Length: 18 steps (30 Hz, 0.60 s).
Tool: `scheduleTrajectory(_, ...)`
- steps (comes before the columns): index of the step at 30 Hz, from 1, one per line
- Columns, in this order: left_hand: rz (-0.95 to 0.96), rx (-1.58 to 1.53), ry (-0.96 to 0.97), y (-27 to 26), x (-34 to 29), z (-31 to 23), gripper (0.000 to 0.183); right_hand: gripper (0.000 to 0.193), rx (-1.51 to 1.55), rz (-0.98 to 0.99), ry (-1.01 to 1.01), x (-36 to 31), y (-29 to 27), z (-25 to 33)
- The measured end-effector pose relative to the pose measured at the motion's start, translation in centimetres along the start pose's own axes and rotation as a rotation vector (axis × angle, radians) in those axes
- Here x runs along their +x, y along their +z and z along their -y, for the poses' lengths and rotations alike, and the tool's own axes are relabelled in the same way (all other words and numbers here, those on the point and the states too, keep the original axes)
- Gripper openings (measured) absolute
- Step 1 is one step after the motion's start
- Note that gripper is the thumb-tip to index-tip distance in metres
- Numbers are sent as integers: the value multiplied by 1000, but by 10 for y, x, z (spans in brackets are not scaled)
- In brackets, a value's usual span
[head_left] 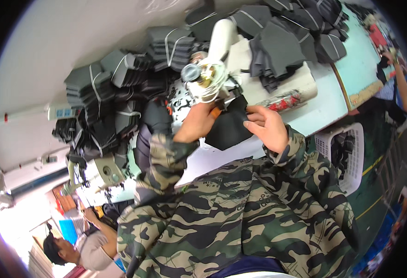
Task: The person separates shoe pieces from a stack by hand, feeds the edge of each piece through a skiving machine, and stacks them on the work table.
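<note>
A black, flat piece of soft sheet material (231, 127) lies under the head of a white sewing machine (219, 46). My left hand (196, 124) is closed at the piece's left edge, close below the machine head. A small orange thing (216, 112) shows beside its fingertips; its kind is unclear. At the piece's right edge, my right hand (269, 127) pinches it between thumb and fingers. The needle area is partly hidden by the machine head and my left hand.
Tied stacks of dark grey cut pieces (169, 46) line the table's back and left. Loose grey pieces (280, 48) lie on the machine's body. A white basket (358, 162) with dark pieces stands at right. Another person (90, 245) sits lower left, near a second machine (104, 172).
</note>
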<state>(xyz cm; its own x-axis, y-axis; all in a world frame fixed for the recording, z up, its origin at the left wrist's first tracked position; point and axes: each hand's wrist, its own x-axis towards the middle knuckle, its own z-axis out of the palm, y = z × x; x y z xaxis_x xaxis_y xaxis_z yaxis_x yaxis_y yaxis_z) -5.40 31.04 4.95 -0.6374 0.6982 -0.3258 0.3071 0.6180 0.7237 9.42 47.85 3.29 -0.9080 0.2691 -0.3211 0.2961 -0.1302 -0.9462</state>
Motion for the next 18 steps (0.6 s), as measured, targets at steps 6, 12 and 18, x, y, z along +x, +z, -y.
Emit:
scheduleTrajectory(6, 47, 95, -300, 0, -8, -32, 22, 16, -104, 119, 37, -3, -7, -16)
scheduleTrajectory(12, -130, -75, -280, 12, -13, -22, 20, 16, 12, 95, -27, -7, -8, -16)
scheduleTrajectory(18, -180, -214, -291, 4, -24, -9, 20, 18, -48, 51, -169, -9, -31, 19)
